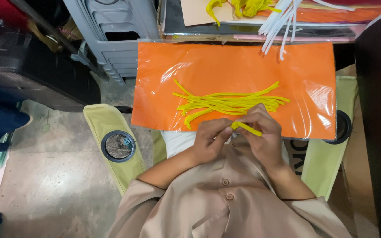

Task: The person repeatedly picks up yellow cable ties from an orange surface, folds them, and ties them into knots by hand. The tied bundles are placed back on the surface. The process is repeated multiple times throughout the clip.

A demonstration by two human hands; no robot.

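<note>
Pinching a yellow pipe cleaner [247, 128], seemingly between both hands' fingers [225, 132].

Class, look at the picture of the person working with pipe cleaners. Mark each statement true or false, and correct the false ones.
1. Both hands hold one yellow pipe cleaner. True: left hand, right hand.
2. The pile of yellow pipe cleaners lies on a blue sheet. False: on an orange sheet.
3. White pipe cleaners lie beyond the sheet's far edge. True.
4. The chair's cup holder holds a bottle. False: no bottle is in it.
</note>
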